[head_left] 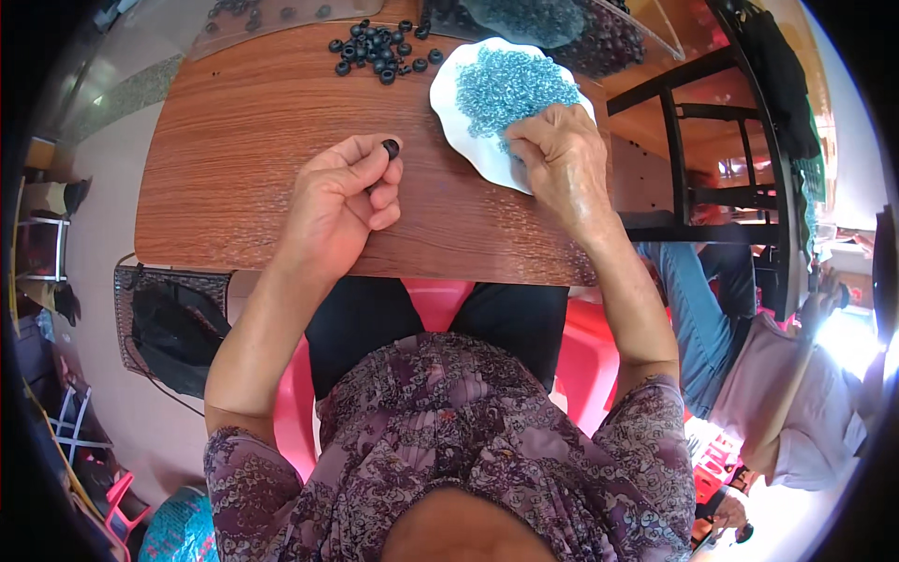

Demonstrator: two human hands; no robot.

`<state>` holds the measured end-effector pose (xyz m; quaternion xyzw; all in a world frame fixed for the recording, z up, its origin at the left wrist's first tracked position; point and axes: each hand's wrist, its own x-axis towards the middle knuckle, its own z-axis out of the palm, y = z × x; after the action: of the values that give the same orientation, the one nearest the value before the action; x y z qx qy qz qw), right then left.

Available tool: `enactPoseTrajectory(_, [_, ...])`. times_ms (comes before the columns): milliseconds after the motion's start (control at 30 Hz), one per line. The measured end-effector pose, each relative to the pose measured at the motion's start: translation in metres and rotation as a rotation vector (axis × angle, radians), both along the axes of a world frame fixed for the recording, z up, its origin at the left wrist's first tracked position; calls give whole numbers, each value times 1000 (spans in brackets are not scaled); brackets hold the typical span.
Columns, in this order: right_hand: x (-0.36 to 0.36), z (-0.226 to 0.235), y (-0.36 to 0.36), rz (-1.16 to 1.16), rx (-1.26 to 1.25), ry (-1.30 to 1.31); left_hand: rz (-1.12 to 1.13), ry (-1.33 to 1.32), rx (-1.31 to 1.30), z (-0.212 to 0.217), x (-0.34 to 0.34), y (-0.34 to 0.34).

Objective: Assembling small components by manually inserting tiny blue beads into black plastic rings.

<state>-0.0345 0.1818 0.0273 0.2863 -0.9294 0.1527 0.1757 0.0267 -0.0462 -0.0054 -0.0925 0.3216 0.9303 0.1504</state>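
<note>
Between the thumb and forefinger of my left hand I pinch a small round black cap, just above the wooden table. My right hand is over the near right part of a white wavy-edged plate, its fingertips pressed together at the edge of a heap of small clear-blue pieces. What those fingertips hold, if anything, is hidden. Beyond my left hand lies a loose pile of more black caps, left of the plate.
Clear plastic bags or trays with dark pieces lie at the far edge. A black metal frame stands right of the table. At the right a person in jeans sits nearby. A black bag in a basket is at the left.
</note>
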Motion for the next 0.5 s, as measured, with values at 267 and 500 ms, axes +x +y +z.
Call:
enactPoseTrajectory(267, [1,-2,-9,58,18,28,-5,20,-23,1,0,0])
enactPoseTrajectory(500, [1,0,3,-12,-93,-81,4,25,-32,2,0,0])
